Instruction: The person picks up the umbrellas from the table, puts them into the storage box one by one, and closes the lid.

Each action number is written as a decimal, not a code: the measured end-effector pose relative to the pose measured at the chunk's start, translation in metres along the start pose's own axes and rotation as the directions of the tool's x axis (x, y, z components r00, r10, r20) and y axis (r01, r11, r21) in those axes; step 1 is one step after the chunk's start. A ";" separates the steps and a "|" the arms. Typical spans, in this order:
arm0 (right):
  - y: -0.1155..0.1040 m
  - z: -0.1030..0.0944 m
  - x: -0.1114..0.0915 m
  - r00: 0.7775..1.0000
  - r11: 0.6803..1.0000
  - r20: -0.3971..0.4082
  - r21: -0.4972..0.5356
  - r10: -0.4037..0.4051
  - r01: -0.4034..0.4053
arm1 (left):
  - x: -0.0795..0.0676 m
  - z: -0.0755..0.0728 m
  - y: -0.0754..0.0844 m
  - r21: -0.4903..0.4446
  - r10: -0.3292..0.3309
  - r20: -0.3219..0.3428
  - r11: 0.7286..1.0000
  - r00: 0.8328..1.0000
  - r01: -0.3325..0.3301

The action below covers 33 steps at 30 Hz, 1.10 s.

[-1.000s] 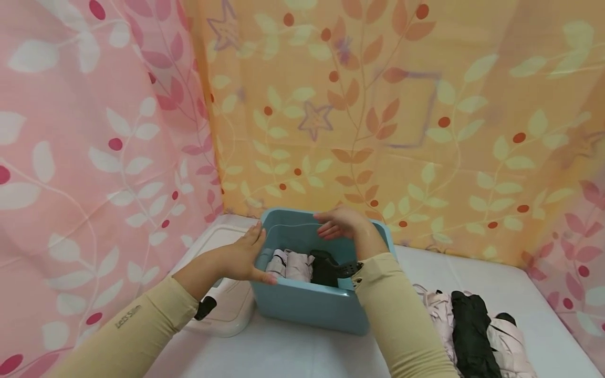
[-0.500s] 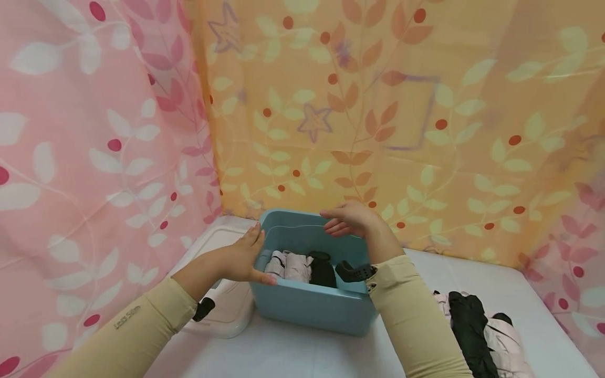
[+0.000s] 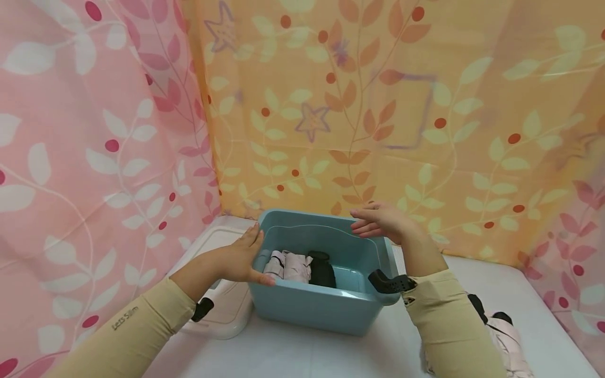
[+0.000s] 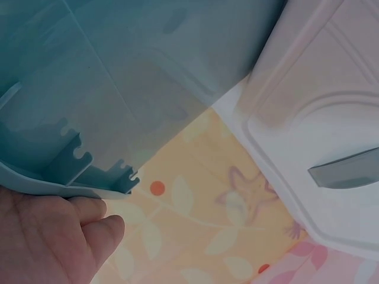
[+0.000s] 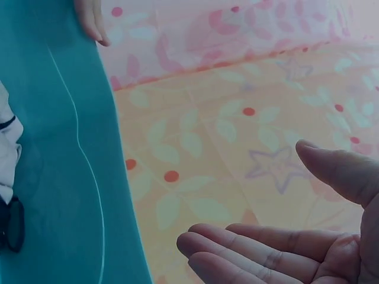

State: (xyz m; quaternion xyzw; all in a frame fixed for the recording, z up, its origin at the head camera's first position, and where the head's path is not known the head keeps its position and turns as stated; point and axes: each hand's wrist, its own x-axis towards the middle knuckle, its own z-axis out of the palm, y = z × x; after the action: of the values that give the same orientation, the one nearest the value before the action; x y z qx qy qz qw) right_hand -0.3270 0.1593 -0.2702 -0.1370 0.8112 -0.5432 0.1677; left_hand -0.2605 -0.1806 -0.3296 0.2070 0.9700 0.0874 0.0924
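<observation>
A blue plastic storage box [image 3: 314, 310] stands on the white surface. Inside, at its left end, are pale pink rolled clothes [image 3: 296, 268] and a black rolled garment [image 3: 322, 272]. My left hand [image 3: 238, 257] rests on the box's left rim, its fingers extended and the thumb along the front edge. The left wrist view shows that hand [image 4: 53, 236] against the rim. Over the right end of the box my right hand [image 3: 383, 220] is held in the air, holding nothing. In the right wrist view its fingers [image 5: 260, 254] are nearly straight and the thumb stands apart.
A white lid [image 3: 231, 310] with a grey latch [image 4: 349, 168] lies left of the box, partly under my left arm. Pale pink clothes [image 3: 508, 341] and a bit of black cloth lie at the right, partly behind my right sleeve. Printed cloth [image 3: 312, 157] hangs behind.
My right hand has moved rightward above the box, from its middle to its right end. The right sleeve now covers more of the clothes outside. The left hand has stayed on the rim.
</observation>
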 end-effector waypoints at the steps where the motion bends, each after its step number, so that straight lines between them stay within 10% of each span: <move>1: 0.001 -0.003 -0.003 1.000 1.000 -0.005 -0.004 0.003 -0.003 | 0.000 0.000 0.000 0.000 0.000 0.001 1.000 1.000 0.000; 19: 0.055 -0.082 -0.087 0.995 0.990 -0.094 -0.130 0.036 -0.049 | 0.003 -0.001 -0.001 -0.011 0.006 0.009 1.000 1.000 -0.006; 33: 0.144 -0.134 -0.149 0.975 0.979 -0.088 0.007 0.205 -0.205 | 0.002 -0.002 -0.001 -0.014 -0.006 0.011 1.000 1.000 0.006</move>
State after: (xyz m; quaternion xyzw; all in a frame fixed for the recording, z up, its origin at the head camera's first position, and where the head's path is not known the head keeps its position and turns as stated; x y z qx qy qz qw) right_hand -0.2543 0.3849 -0.3384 -0.0288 0.8282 -0.5276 0.1868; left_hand -0.2629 -0.1808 -0.3282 0.2038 0.9695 0.0928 0.0994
